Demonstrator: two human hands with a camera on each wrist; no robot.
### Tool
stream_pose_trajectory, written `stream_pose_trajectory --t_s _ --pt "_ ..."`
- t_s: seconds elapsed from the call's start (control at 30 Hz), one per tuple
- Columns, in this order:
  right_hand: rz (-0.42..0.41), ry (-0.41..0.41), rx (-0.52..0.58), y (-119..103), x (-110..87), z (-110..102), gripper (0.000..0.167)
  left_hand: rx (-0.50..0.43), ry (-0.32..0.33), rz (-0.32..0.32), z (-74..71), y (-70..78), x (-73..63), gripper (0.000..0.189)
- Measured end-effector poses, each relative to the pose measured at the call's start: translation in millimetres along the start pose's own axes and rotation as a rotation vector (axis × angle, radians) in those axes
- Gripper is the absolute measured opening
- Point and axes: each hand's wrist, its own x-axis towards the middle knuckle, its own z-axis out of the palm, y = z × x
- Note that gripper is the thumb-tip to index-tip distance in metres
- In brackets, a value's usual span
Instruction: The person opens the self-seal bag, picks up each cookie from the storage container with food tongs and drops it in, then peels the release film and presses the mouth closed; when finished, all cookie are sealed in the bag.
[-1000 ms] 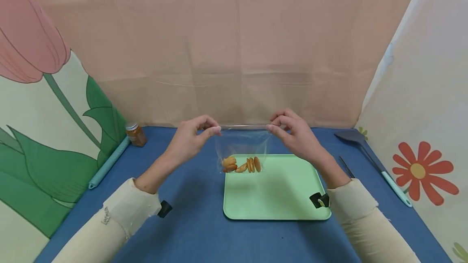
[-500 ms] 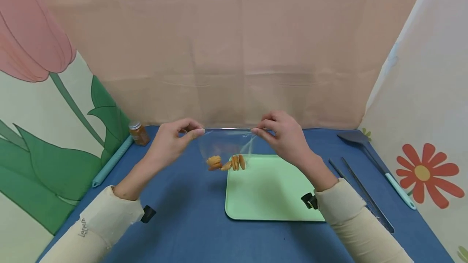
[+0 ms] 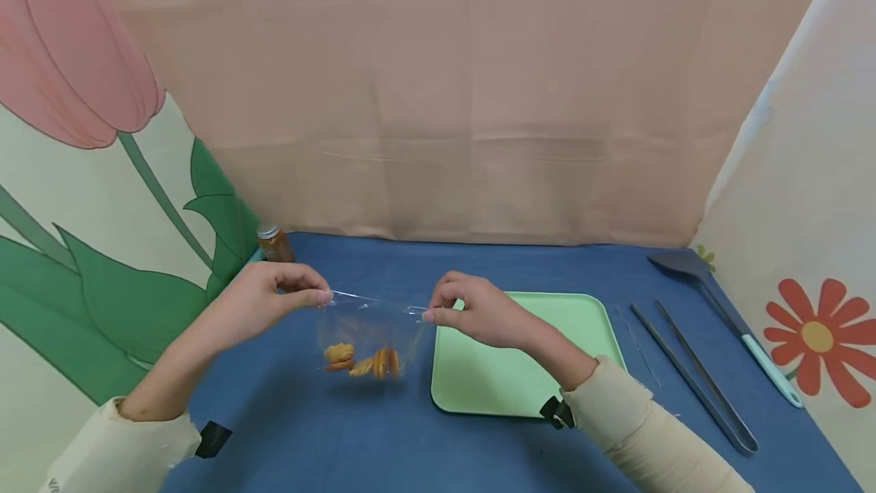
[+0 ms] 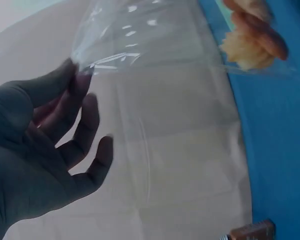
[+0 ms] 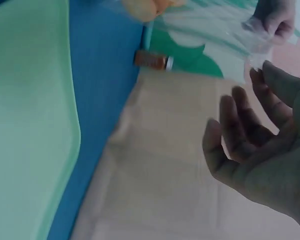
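A clear plastic bag (image 3: 366, 329) hangs between my two hands in the head view, left of the green tray. Several golden-brown biscuits (image 3: 379, 362) lie along its bottom. My left hand (image 3: 270, 299) pinches the bag's top left corner between thumb and forefinger. At the opposite top corner my right hand (image 3: 479, 310) pinches it the same way, a little lower. The top edge is drawn straight and slopes down to the right. In the left wrist view, the other fingers of my left hand (image 4: 65, 135) are loosely curled, off the bag.
The green tray (image 3: 493, 394) lies on the blue cloth (image 3: 383, 447). To its right are metal tongs (image 3: 698, 375) and a dark spatula (image 3: 718, 303) with a pale blue handle. A small brown jar (image 3: 276, 244) with a metal lid stands at the back left, partly behind my left hand.
Both hands have moved left and lower with the bag, from over the tray's edge to beside it. The bag's top edge has tilted, and the tongs have come into full view.
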Motion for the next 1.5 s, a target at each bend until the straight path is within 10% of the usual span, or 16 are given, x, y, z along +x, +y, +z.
stream_pose_trajectory --t_s 0.27,0.67,0.93,1.27,1.5 --pt "0.291 -0.236 0.232 22 35.4 16 0.019 -0.173 -0.241 -0.115 3.6 -40.3 16.7 0.022" --pt "0.528 0.072 0.074 65 99.9 50 0.024 -0.108 -0.087 -0.187 60.4 -123.0 79.6 0.024" --pt "0.606 0.202 0.086 78 109.5 60 0.017 -0.091 -0.042 -0.239 75.5 -133.4 92.5 0.021" --pt "0.697 0.222 0.36 83 113.5 60 0.009 -0.065 -0.036 -0.288 82.7 -139.7 100.5 0.018" --pt "0.677 0.248 0.182 82 114.7 61 0.011 -0.026 -0.007 -0.321 90.9 -140.8 101.9 0.014"
